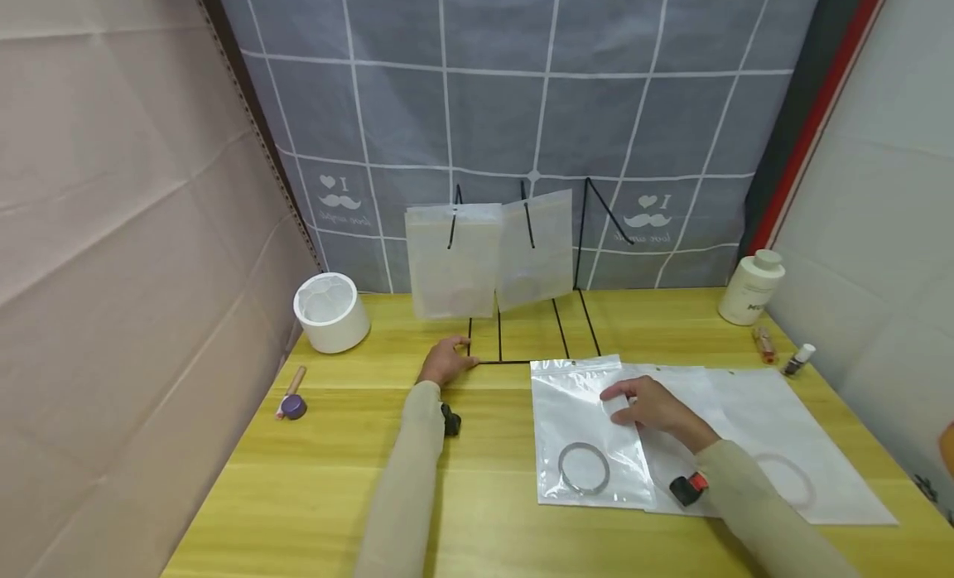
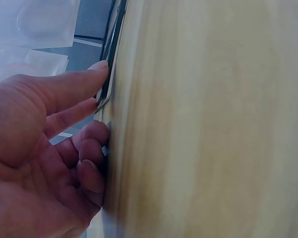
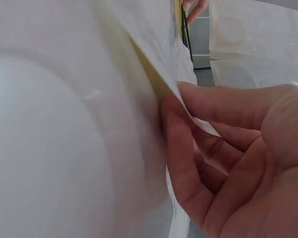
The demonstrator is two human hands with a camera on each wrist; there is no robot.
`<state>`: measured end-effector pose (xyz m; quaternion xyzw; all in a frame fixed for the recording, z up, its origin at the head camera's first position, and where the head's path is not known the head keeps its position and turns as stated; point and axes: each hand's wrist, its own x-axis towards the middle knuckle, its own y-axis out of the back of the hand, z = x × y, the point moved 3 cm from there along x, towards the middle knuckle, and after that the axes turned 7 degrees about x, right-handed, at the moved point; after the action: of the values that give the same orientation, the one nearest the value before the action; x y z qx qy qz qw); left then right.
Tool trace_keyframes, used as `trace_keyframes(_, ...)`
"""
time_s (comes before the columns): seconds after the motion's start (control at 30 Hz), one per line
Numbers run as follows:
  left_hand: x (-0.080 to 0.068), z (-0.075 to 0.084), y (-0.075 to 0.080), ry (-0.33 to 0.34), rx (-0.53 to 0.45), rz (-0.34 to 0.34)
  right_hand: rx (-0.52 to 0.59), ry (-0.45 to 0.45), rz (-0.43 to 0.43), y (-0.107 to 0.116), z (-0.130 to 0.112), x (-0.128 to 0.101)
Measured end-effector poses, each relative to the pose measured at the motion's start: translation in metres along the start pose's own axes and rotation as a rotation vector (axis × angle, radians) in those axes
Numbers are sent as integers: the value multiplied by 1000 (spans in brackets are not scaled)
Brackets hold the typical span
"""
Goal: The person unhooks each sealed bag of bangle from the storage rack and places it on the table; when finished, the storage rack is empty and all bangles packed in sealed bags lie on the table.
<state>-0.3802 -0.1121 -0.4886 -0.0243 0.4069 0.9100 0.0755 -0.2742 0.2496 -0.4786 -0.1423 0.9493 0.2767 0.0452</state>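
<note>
My left hand (image 1: 445, 361) is at the front left corner of a black wire display rack (image 1: 514, 362). Its thumb and index finger pinch the base wire (image 2: 112, 49), and the other fingers curl against the table edge-on in the left wrist view. With thumb and fingertips, my right hand (image 1: 652, 408) pinches the edge of a clear-fronted zip bag (image 1: 555, 412) lying at the front of the rack. A silvery ring-shaped item (image 1: 585, 469) shows inside this bag. In the right wrist view the bag's edge (image 3: 154, 59) is lifted between the fingers.
Two groups of white bags (image 1: 455, 263) hang from the rack's hooks; its right hook (image 1: 611, 214) is bare. More white bags (image 1: 782, 429) lie at right. A white round container (image 1: 332, 317) and purple-capped item (image 1: 294, 407) stand left; a white bottle (image 1: 751, 288) and small vials (image 1: 800, 358) right.
</note>
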Motion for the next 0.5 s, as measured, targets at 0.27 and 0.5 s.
trace_keyframes(0.27,-2,0,-3,-1,-7,-15,-82,76,-49,2,8,5)
trace_keyframes(0.5,0,-1,0,10,7,-9,-93,22,-68,5,10,9)
